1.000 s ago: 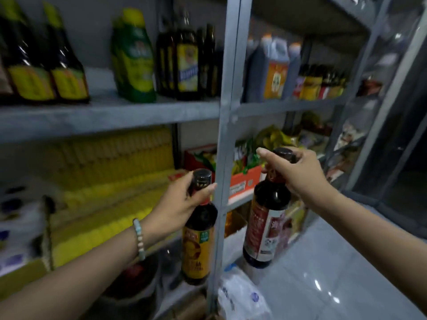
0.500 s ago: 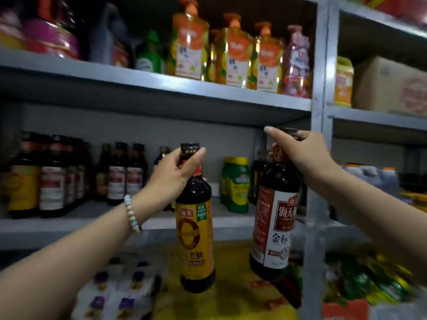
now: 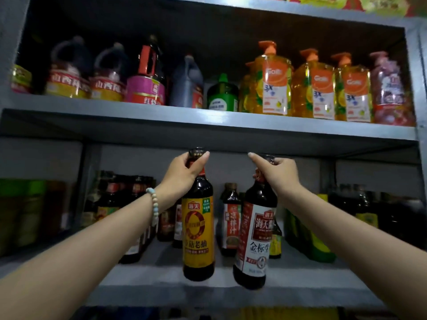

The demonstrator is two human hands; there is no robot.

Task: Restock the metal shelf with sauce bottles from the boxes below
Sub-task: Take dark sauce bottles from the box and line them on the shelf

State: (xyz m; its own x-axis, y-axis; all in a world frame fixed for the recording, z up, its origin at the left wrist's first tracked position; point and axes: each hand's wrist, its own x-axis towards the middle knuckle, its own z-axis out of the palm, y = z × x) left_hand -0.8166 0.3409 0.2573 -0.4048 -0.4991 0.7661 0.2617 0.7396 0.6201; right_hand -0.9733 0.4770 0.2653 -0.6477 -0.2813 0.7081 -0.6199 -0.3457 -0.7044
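Observation:
My left hand (image 3: 182, 175) grips the neck of a dark sauce bottle with a yellow label (image 3: 198, 236). My right hand (image 3: 277, 175) grips the neck of a dark sauce bottle with a red and white label (image 3: 255, 241). Both bottles hang upright in front of the grey metal shelf (image 3: 300, 276), their bases at about the level of its front edge. Between and behind them stand a few small dark sauce bottles (image 3: 231, 218) on the shelf.
A row of dark bottles (image 3: 129, 204) fills the shelf's left side, green packs (image 3: 309, 239) its right. The shelf board above (image 3: 161, 114) hangs just over my hands and carries jugs and orange pump bottles (image 3: 275, 82). A steel upright (image 3: 421, 88) stands at the right.
Both hands have risen with their bottles from the lower shelves to the sauce shelf. The view has tilted upward, and the bottles now hang closer to the shelf's front edge.

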